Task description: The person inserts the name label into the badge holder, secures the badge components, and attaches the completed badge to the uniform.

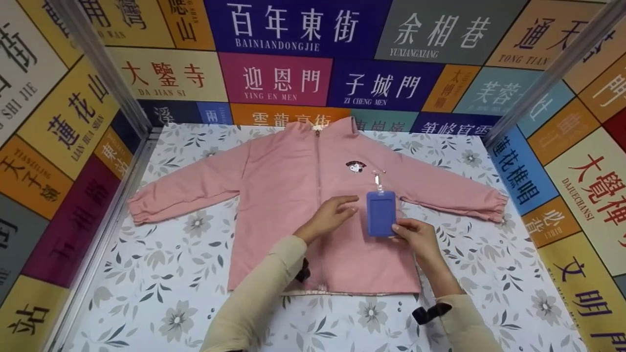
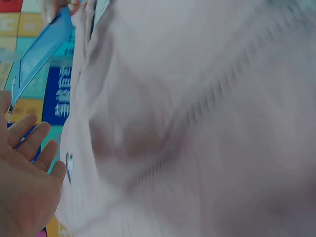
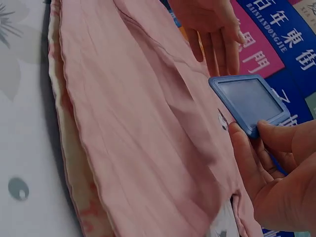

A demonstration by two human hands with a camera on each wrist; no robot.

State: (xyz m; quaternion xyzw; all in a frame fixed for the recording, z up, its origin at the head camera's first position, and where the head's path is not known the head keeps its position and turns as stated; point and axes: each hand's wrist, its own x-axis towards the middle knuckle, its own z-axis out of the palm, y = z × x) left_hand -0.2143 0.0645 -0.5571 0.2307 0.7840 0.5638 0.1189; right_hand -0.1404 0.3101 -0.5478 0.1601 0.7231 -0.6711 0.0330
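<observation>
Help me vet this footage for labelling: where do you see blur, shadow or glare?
Head: the jacket and badge holder read clearly, while the clip glints; left wrist: the jacket is blurred up close, with dark, soft-edged patches; right wrist: the badge holder looks fairly sharp, and grey shadow edges the floral surface beside the jacket.

a blue badge holder [image 1: 381,215] with a framed window is held over a pink jacket [image 1: 279,205], clip toward the desk [image 1: 146,274]'s far edge; the jacket lies zipped, spread out, collar near that edge.
</observation>
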